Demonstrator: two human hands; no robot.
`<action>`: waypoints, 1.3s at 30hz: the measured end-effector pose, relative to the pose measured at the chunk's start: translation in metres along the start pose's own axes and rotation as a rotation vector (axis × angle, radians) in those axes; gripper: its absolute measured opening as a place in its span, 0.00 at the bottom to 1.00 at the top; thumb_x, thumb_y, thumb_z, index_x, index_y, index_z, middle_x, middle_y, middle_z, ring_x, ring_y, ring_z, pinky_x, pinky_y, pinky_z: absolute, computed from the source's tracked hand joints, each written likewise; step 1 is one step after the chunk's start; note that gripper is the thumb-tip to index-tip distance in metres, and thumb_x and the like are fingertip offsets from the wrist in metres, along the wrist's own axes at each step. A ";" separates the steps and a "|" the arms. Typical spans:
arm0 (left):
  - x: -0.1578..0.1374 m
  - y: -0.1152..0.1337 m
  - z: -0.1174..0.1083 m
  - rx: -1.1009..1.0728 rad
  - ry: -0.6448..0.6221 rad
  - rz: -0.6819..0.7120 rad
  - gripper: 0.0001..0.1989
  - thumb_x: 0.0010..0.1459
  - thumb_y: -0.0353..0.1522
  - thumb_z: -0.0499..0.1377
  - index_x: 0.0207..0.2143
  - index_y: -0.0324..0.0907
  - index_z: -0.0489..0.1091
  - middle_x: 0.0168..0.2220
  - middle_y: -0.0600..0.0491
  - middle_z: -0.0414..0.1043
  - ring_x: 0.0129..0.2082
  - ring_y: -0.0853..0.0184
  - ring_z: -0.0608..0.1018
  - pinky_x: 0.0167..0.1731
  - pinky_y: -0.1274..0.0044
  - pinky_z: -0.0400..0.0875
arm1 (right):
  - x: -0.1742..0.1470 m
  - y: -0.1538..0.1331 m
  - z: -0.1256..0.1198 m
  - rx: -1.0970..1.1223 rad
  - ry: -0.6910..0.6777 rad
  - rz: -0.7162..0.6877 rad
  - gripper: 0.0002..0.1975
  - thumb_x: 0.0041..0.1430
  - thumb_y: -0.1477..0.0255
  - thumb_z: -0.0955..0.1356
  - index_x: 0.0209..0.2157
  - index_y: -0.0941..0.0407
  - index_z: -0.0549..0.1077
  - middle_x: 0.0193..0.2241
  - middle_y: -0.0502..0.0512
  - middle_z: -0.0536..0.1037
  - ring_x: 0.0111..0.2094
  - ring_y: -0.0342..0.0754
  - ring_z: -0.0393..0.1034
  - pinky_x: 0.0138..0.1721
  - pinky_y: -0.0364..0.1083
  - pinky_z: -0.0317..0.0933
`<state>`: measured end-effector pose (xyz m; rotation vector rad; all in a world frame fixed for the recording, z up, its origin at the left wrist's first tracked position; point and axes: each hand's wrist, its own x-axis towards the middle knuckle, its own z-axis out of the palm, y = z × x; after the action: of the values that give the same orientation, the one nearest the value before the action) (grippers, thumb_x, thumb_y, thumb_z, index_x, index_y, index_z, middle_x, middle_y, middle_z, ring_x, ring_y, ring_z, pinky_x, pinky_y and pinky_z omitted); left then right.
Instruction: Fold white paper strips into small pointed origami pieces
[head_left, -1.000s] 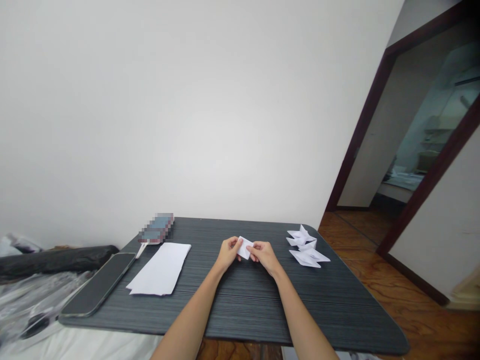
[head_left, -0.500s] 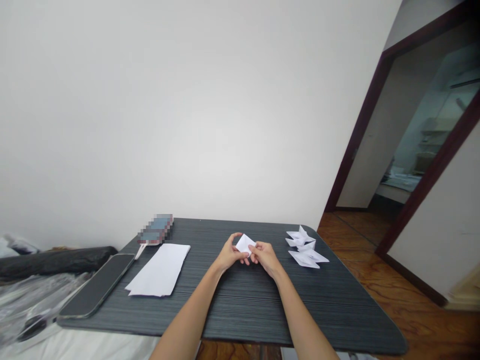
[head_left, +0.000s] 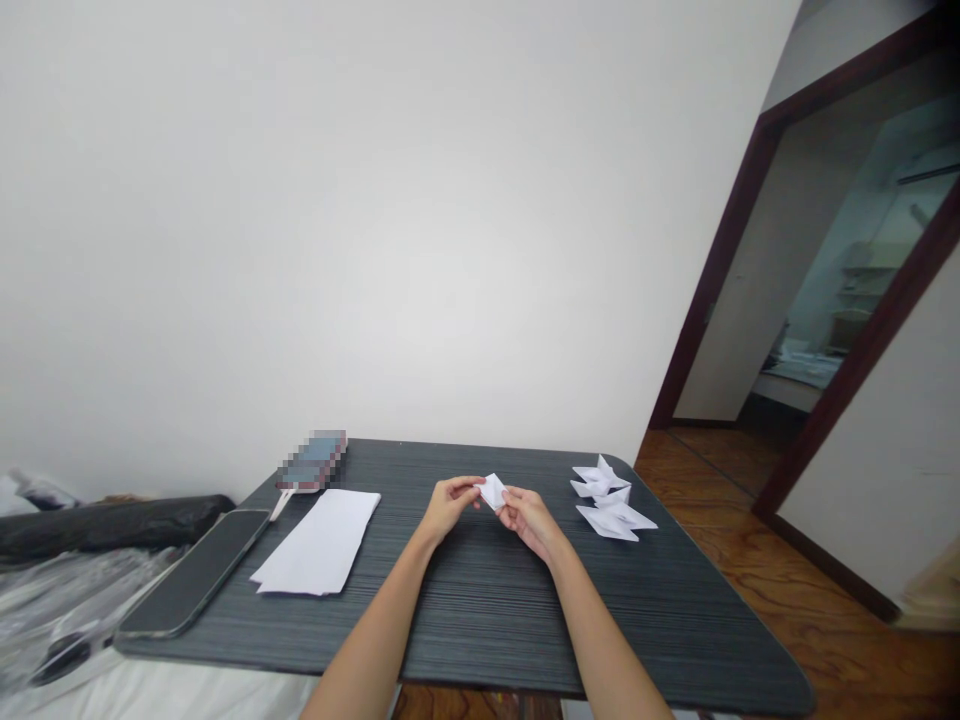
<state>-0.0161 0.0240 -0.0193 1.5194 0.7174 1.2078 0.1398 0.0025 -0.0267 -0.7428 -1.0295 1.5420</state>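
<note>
As paper shapes (head_left: 616, 519) lie nearby, both hands (head_left: 445, 507) (head_left: 532, 520), pinched closed, gripping small folded paper (head_left: 493, 491)

No text, label, brand, number or sign can be read with certainty on anything in view; the upper face of the flat, rectangular, blue-grey object with reddish edges (head_left: 313, 462), seen at the far left corner of the dark, wood-grained, round-cornered table (head_left: 487, 610), is covered by coarse square pixelation, so no lettering can be made out there
</note>
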 end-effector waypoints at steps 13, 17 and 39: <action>-0.001 -0.001 0.004 0.091 0.041 -0.108 0.11 0.43 0.33 0.58 0.26 0.32 0.66 0.14 0.55 0.66 0.11 0.75 0.68 0.12 0.85 0.57 | 0.001 0.007 -0.002 -0.227 -0.016 -0.018 0.15 0.40 0.66 0.68 0.29 0.63 0.69 0.11 0.47 0.67 0.10 0.36 0.55 0.12 0.37 0.43; -0.005 0.001 0.009 0.053 -0.098 -0.132 0.16 0.45 0.37 0.56 0.35 0.36 0.60 0.16 0.57 0.66 0.10 0.74 0.67 0.07 0.86 0.53 | 0.002 0.010 0.000 -0.223 -0.042 -0.033 0.13 0.40 0.68 0.68 0.28 0.63 0.68 0.12 0.47 0.67 0.11 0.36 0.57 0.12 0.37 0.46; -0.026 0.009 -0.014 0.717 -0.275 0.162 0.14 0.47 0.33 0.56 0.39 0.42 0.68 0.39 0.51 0.63 0.26 0.75 0.68 0.28 0.81 0.64 | -0.012 0.018 0.001 -0.989 0.335 -0.341 0.05 0.43 0.74 0.60 0.23 0.57 0.66 0.14 0.47 0.65 0.17 0.41 0.60 0.21 0.41 0.54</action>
<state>-0.0385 0.0031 -0.0195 2.3185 0.9038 0.8573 0.1334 -0.0099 -0.0432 -1.3469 -1.5531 0.5158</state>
